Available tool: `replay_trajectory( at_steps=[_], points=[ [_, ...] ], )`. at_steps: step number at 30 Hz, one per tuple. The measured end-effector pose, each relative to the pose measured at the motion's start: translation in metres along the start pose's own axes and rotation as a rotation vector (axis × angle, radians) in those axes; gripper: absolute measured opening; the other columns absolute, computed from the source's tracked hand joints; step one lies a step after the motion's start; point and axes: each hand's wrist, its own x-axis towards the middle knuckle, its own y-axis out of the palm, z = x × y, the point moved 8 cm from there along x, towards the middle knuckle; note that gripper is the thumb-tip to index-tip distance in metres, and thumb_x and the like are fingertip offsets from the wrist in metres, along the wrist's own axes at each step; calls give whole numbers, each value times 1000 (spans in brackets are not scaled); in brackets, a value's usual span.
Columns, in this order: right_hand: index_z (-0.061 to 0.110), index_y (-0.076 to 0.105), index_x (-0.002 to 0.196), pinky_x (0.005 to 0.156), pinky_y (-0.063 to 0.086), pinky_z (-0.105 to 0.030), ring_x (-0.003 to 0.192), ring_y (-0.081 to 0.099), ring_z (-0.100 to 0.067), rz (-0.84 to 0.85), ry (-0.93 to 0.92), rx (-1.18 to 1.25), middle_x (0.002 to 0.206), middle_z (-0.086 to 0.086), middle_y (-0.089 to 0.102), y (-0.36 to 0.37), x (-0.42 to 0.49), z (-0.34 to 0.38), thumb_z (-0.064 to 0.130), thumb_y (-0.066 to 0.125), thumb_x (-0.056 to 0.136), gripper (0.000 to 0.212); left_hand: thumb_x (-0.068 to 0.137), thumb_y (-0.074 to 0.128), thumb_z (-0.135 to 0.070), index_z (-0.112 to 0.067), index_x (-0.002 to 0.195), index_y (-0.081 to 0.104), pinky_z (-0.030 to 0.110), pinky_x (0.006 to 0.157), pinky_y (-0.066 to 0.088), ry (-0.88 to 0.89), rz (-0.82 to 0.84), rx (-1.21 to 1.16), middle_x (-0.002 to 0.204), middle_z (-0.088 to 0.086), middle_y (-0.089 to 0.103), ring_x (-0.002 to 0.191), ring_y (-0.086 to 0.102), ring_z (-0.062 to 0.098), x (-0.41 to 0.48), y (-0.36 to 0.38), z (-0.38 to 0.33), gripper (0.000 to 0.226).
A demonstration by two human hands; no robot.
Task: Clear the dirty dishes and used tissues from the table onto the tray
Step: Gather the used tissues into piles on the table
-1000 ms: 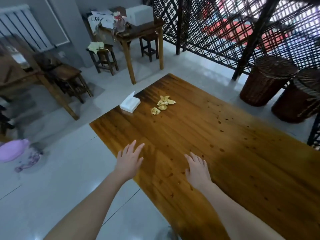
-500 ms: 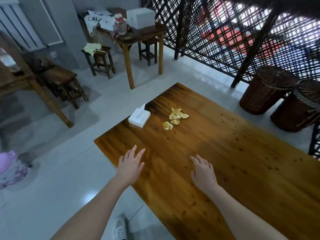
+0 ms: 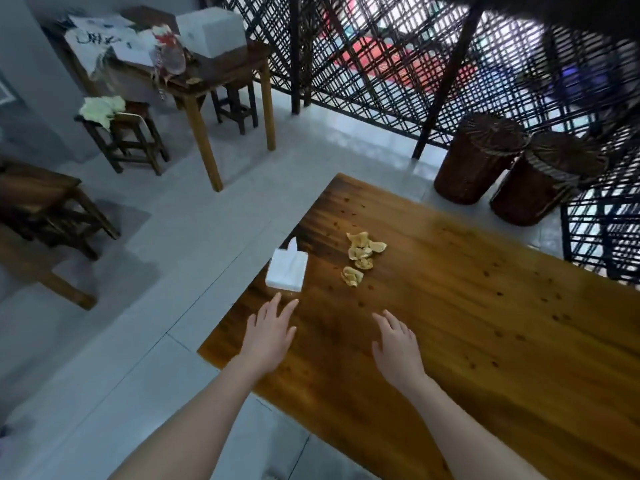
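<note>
Tissues (image 3: 363, 251), crumpled and stained yellow, sit in a loose cluster on the tabletop (image 3: 485, 334) ahead of me, toward its far left corner. One wad (image 3: 352, 276) lies a little apart on the near side. Just to their left, at the table's edge, is a white tissue pack (image 3: 286, 275) with a sheet poking up from it. My left hand (image 3: 270, 332) is out over the tabletop with fingers straight and spread, fingertips just short of the pack, holding nothing. My right hand (image 3: 398, 344) is likewise relaxed and empty, palm down, near the wads but apart from them. I see no tray and no dishes from here.

I judge the wads to be very light, soft and easily squashed. Given the colour they may be damp or greasy, so they could cling or shed bits. I'd pinch from above around the bulk, or gather the cluster and the stray wad into one loose handful. A light grip is enough; the risk is dropping one on the way to the tray.
</note>
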Motion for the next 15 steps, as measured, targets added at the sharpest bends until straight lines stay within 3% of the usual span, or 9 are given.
replay_trajectory(
  at_steps=[6,15],
  points=[
    [24,29,148,115,25,-38,141,28,-22,-16,96,-13,155,-2,26,3,37,-20,17,53,94,60,102,33,-42,-35,153,8,47,119,13,125,28,50,162,3,6,149,7,26,44,4,-32,57],
    [22,33,146,111,30,-39,136,35,-24,8,75,20,152,-4,32,2,106,-15,16,56,90,61,101,37,-44,-35,151,16,48,118,20,131,-17,43,161,2,11,147,16,26,115,-23,-23,55]
  ],
)
